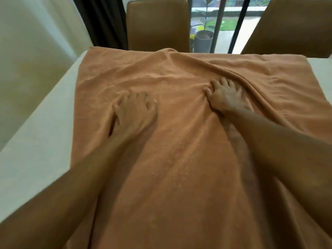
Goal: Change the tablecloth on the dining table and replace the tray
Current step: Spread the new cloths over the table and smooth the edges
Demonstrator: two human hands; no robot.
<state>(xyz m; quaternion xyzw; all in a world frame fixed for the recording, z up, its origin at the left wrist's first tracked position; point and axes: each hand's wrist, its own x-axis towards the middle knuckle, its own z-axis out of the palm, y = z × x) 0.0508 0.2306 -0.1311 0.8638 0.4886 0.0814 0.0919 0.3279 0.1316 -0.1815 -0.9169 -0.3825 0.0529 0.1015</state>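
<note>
An orange-brown tablecloth [179, 159] lies spread over the white dining table [36, 133], which shows bare along the left side and at the far right corner. The cloth is wrinkled, with a long raised fold running from the far middle toward the right. My left hand [133, 112] presses flat on the cloth left of centre, fingers apart and blurred. Resting palm-down a little farther out, my right hand [224, 95] has spread fingers that touch the fold. Neither hand grips anything. No tray is in view.
Two brown chairs stand at the table's far side, one at the middle [158, 24] and one at the right [294, 26]. Behind them are a dark curtain [102, 20], a glass door with black bars, and a potted plant [203, 39] outside.
</note>
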